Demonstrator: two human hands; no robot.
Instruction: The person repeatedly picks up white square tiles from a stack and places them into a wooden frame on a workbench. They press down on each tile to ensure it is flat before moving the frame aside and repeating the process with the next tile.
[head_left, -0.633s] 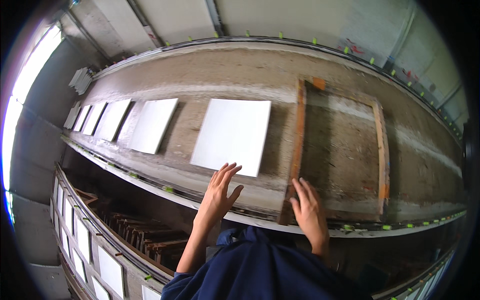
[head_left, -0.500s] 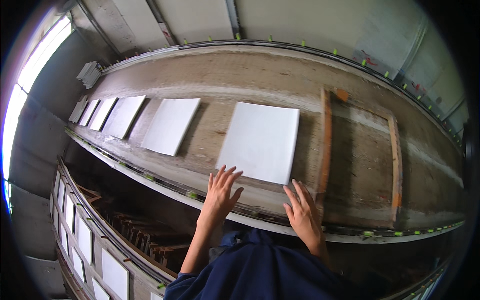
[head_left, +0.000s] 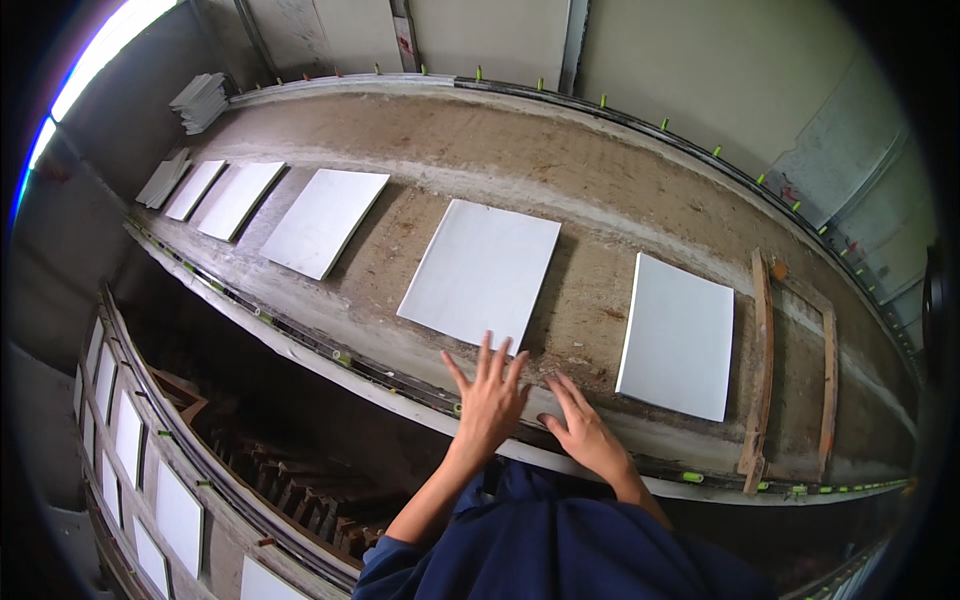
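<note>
Flat white rectangular pieces, paper or fabric, lie in a row along a long table [head_left: 400, 215]. My left hand [head_left: 488, 405] is spread, palm down, its fingertips overlapping the near edge of the middle white sheet [head_left: 482, 275]. Whether they touch it I cannot tell. Just right of that sheet's near corner, my right hand [head_left: 588, 435] reaches over the table's front strip, fingers stretched out, holding nothing. A further white sheet [head_left: 677, 338] lies to the right of both hands. Left of the middle one is another white sheet [head_left: 326, 222].
An open wooden frame [head_left: 762, 370] lies at the table's right. White stacks [head_left: 200, 102] stand at the far left end. Green clips [head_left: 342, 357] dot the rails. Below left, a second table [head_left: 225, 510] bears more white sheets; dark wooden pieces [head_left: 290, 490] sit between the tables.
The table and its sheets have shifted rightward in view. My hands, earlier by the sheet nearest the wooden frame, are now by the sheet to its left. My hands have also drawn closer together.
</note>
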